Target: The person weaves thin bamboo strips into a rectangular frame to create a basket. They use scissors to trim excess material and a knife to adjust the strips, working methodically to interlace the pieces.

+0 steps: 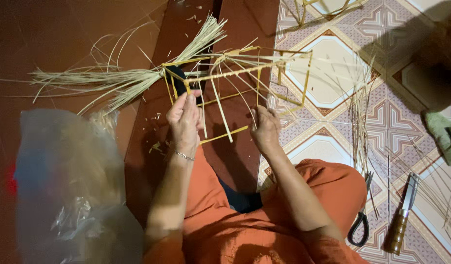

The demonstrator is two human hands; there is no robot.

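Note:
A box-shaped frame of yellow bamboo sticks [284, 63] hangs in front of me above the floor. Pale straw strips run through it and fan out in a bundle [113, 80] to the left. My left hand [184, 120] pinches a frame stick and strips near the frame's left corner; a thin bracelet circles that wrist. My right hand [265, 128] closes on a strip below the frame's middle. My knees in orange cloth [328, 186] sit beneath both arms.
A crumpled clear plastic bag [69, 186] lies at the lower left. Black-handled scissors [360, 222] and a wooden-handled knife [401, 217] lie on the patterned mat [333, 78] at right, among loose thin strips [360, 117]. A green cloth [445, 134] sits at the right edge.

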